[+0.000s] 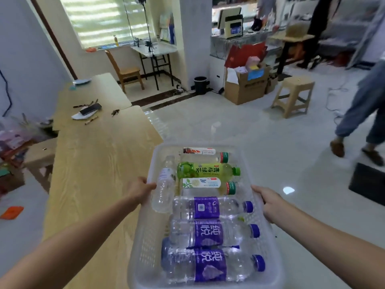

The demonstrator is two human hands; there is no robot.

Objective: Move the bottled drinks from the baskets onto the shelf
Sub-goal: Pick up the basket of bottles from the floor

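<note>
In the head view, a clear basket (143, 236) is gripped at its left rim by the left hand (140, 189) and at its right rim by the right hand (268, 202). Bottled drinks (208, 232) are laid on their sides inside the basket. A wooden table (93, 163) is seen to its left.

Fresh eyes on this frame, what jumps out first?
The clear plastic basket sits at bottom centre, gripped at its sides by the left hand and right hand, and is full of bottles lying flat. Its near half holds purple-labelled water bottles, with a bright green tea bottle beyond them. A long wooden table runs along the left, and a person walks at the right edge.
</note>
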